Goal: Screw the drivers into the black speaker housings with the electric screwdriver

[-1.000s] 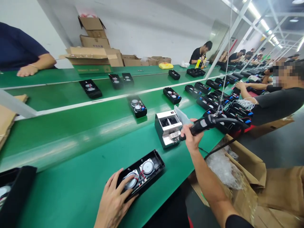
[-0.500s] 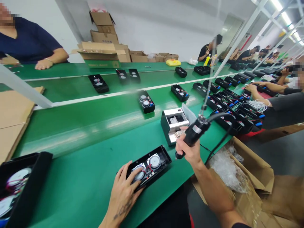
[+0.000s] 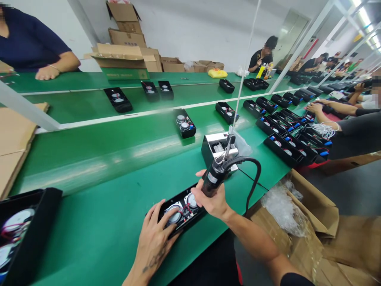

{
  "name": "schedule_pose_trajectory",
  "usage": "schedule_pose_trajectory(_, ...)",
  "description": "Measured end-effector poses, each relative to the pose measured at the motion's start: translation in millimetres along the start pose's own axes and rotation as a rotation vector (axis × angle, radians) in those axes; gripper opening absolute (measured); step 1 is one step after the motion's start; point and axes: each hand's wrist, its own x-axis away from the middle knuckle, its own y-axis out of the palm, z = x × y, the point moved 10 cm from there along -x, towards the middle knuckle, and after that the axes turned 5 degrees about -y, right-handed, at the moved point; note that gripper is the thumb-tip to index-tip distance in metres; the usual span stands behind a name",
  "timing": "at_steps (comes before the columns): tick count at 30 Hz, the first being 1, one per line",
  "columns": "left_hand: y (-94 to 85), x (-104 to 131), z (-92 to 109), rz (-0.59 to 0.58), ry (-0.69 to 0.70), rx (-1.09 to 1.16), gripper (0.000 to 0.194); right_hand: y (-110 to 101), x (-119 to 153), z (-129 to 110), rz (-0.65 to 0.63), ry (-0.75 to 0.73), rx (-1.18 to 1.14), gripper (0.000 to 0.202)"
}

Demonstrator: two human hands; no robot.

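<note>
A black speaker box (image 3: 190,217) lies open side up and slanted on the green work surface. Two round silver speakers and red wires show inside it. My left hand (image 3: 156,232) grips its left end, fingers over the edge and onto the nearer speaker. My right hand (image 3: 216,200) is wrapped round a black electric screwdriver (image 3: 213,176), which hangs from a cord. The tool leans over the right end of the box; its tip is hidden behind my hand. Just behind the tool stands a silver and black screw feeder (image 3: 216,145), partly covered.
Another speaker box (image 3: 44,222) sits at the left edge. More boxes, such as one speaker box (image 3: 185,124), lie along the green belt (image 3: 119,131). A carton with clear plastic (image 3: 282,210) stands low at the right. Co-workers sit across and to the right.
My right hand has brought the screwdriver left, from beside the box to over its right end. My left hand stays on the box.
</note>
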Motion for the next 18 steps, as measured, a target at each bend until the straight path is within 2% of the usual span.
schedule_pose_trajectory(4,0.3,0.8,-2.3,-0.002,-0.018,0.015,0.008,3.3,0.1,1.7,-0.014,0.001,0.058,0.034)
schedule_pose_trajectory(8,-0.7,-0.4,0.5,-0.004,0.018,-0.024,0.001,6.0,0.0,1.4,-0.024,0.006,0.059,0.033)
schedule_pose_trajectory(18,0.8,0.2,0.5,-0.016,0.050,-0.061,0.007,9.6,-1.1,3.2,-0.034,0.032,0.071,0.032)
